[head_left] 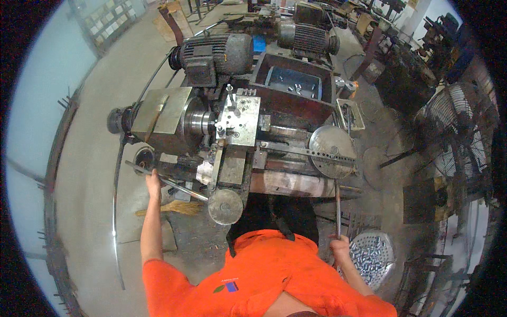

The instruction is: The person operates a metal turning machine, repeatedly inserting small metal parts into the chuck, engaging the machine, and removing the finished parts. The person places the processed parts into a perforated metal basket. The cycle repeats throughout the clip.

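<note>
At centre frame: a grimy lathe (232, 132) stands before me, its steel tool block (238, 120) facing the chuck (199, 121).
Left hand: my left hand (153, 183), at lower left of centre, is wrapped around a long steel lever (166, 181) that slants across the machine's front.
Right hand: my right hand (340, 246), at lower right, is closed on the bottom end of an upright lever rod (338, 203) that rises to a round slotted disc (331, 151).
Beside right hand: a perforated basket (372, 257) of small bright metal parts, just to its right.
Upper frame: two ribbed electric motors (219, 54) above the machine; a dark open bin (293, 84) with a few shiny pieces.
Right edge: a caged fan (457, 132).
Lower left: a straw broom (169, 207) lying on the concrete floor (100, 174).
Bottom: my orange shirt (259, 280).
</note>
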The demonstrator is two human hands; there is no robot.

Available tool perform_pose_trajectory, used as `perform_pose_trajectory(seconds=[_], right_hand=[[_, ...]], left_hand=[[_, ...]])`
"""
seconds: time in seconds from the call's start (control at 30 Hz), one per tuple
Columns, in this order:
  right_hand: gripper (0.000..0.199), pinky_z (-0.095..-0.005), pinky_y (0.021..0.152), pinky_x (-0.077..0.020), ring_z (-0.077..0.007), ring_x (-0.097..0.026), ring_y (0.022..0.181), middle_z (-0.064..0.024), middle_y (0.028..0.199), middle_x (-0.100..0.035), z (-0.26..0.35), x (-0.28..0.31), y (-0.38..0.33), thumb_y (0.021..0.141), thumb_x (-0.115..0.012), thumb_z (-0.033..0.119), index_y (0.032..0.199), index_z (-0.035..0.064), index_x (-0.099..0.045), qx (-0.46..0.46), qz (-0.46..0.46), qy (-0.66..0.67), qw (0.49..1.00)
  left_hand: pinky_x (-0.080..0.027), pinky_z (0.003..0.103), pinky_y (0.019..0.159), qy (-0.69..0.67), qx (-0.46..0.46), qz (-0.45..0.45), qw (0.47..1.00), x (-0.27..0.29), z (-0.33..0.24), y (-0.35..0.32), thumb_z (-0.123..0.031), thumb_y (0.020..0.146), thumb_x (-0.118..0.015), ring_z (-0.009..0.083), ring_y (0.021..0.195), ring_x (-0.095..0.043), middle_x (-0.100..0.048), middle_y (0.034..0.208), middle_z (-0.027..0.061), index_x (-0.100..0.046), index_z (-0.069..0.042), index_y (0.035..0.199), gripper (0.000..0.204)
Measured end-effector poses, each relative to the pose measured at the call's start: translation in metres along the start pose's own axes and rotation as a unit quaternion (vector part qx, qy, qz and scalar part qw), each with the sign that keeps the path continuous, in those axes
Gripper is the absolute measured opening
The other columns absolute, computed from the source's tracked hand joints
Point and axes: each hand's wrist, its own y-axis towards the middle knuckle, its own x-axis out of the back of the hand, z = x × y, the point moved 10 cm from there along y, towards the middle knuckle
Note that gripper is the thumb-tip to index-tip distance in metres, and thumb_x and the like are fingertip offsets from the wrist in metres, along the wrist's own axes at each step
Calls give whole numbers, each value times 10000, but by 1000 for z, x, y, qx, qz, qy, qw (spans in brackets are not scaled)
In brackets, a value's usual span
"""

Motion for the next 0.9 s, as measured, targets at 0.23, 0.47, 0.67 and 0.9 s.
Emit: perform_pose_trajectory(seconds=[0.23,0.47,0.67,0.9], right_hand=[[200,-252,398,-302,-102,-426,433,2,556,-476,-24,-17,3,653,-529,45,840,21,-596,-7,-11,83,996],[176,-254,493,-373,-103,-474,532,6,594,-508,-27,-20,5,651,-565,69,815,35,-619,-33,-5,76,997],[252,-307,462,-387,-133,-479,516,-37,574,-500,-15,58,33,620,-562,97,838,-19,-611,132,-87,-166,973],[416,-434,686,-464,-362,-583,749,-165,789,-600,84,176,97,597,-597,161,1001,58,-611,148,-273,-546,778]], left_hand=[[-414,294,347,-57,-50,-33,997,-13,-32,-21,-233,850,-513,171,410,-503,-502,580,63,-497,-5,885,232],[-435,306,331,-6,-20,9,1000,-9,-32,-20,-312,844,-520,202,363,-515,-528,561,113,-487,23,869,337],[-450,312,313,54,64,30,996,-9,-33,-24,-339,846,-508,245,365,-556,-527,545,121,-498,37,809,378],[-467,311,334,15,25,34,999,-18,-20,-20,-316,860,-489,240,407,-578,-548,564,129,-518,55,770,382]])
